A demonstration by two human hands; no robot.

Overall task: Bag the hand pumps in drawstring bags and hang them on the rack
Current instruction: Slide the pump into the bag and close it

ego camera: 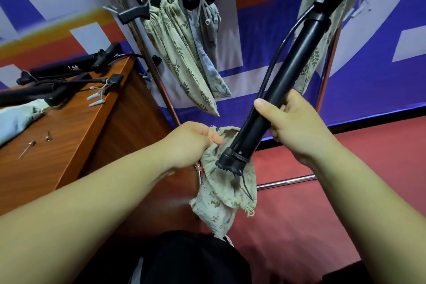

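Observation:
My right hand [292, 127] grips the barrel of a black hand pump [297, 62], held slanted with its foot end low and its handle up at the top right. A thin black hose runs along the barrel. My left hand [191, 140] pinches the rim of a pale green printed drawstring bag [221, 193], which hangs open beneath the pump's foot. The foot sits at the bag's mouth. Bagged pumps [182, 53] hang from the metal rack [159, 80] behind, another at the top right [318, 53].
A wooden table [76, 136] at the left holds several loose black pumps [60, 71], a pale blue bag [16, 117], small plastic nozzles [95, 99] and two needle adapters [30, 145]. A blue and red banner hangs behind. The floor is red.

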